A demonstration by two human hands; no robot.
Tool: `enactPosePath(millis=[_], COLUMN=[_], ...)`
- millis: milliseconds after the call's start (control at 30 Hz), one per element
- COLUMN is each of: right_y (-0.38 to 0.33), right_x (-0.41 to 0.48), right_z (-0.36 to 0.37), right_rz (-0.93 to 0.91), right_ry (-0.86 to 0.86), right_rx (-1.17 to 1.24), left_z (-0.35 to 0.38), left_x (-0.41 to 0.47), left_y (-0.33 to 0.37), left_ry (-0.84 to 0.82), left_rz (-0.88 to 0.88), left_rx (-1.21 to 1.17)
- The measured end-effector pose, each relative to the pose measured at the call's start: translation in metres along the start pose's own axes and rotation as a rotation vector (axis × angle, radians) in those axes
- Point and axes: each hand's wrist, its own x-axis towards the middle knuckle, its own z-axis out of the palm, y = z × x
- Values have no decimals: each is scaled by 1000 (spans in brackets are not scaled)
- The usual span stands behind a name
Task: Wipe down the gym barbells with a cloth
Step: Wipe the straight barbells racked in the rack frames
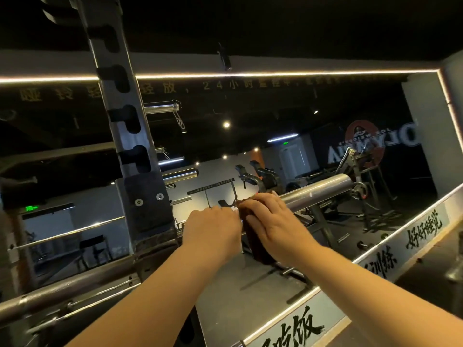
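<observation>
Head view: a large wall mirror (325,108) edged by a glowing white light strip (275,74) fills the background and reflects a dim gym with machines. In front of it, on the left, a dark steel rack upright (130,136) with a row of notches cut into it leans up through the frame.

A long silver steel barbell (323,190) runs on a slant from the lower left edge, past the foot of the upright, up to its thick polished sleeve at the right, which ends in front of the mirror.

Both bare forearms reach in from the bottom, and the hands sit side by side on the bar, just touching. The right hand (270,219) lies at the inner end of the sleeve, its grip closed over a dark brown cloth (255,246) and pressing it to the metal. The cloth is draped over the bar and hangs down below the palm.

The left hand (213,229) is just to its left, back to the camera, fingers curled over the bar beside the cloth (its fingertips are hidden, so whether they also catch the cloth's edge cannot be told).
</observation>
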Motion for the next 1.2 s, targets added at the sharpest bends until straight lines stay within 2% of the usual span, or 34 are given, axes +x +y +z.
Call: enactPosePath(millis=[100,200,267,333,400,500,567,667,767,867,933,1067,1200], right_y=[36,57,46,24,9,30,61,101,94,58,41,63,124], right_x=[7,17,19,16,7,2,5,6,6,3,-5,-5,-1], right_z=[-19,-27,-19,-10,-5,-16,-27,-43,-36,-14,-4,-16,-37], right_rz=[76,274,335,291,160,16,75,258,389,322,235,89,237], right_ry=[-26,55,95,94,73,-2,0,103,222,249,168,76,166], right_rx=[-52,-57,-58,-32,6,-65,-101,-85,-3,32,93,7,44], left_z=[1,2,0,0,0,1,1,1,4,10,11,12,12], left_x=[4,6,7,9,11,12,12,12,13,19,26,32,28], left_y=[3,3,3,5,7,9,9,10,14,19,25,34,36], left_ry=[-9,-17,-28,-32,-35,-36,-31,-23,-26,-24,-22,1,44], left_rz=[35,70,83,84,74,75,92,95,79,29,24,33,44], left_rx=[27,35,38,51,61,78,98,100,107,41,-8,-11,76])
